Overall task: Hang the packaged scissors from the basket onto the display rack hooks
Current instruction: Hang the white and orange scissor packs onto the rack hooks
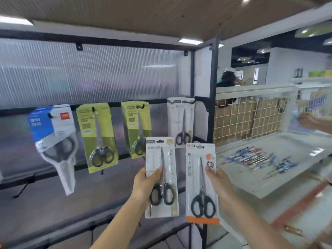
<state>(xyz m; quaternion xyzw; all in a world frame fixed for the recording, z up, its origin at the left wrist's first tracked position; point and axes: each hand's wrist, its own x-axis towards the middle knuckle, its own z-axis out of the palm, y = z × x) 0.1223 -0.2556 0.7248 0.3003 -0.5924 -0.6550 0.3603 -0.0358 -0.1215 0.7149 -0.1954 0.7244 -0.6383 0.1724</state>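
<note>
My left hand grips a white-carded pack of black-handled scissors upright in front of the rack. Just right of it, my right hand holds a second pack with an orange bottom strip. Behind them the display rack's black rail carries a blue-and-white pack, two yellow-green packs and a white pack on hooks. The basket is not in view.
To the right, a white tray shelf holds several scattered pens, backed by a wire grid panel. A black upright post separates rack and shelf. Another person's hand shows at the far right edge.
</note>
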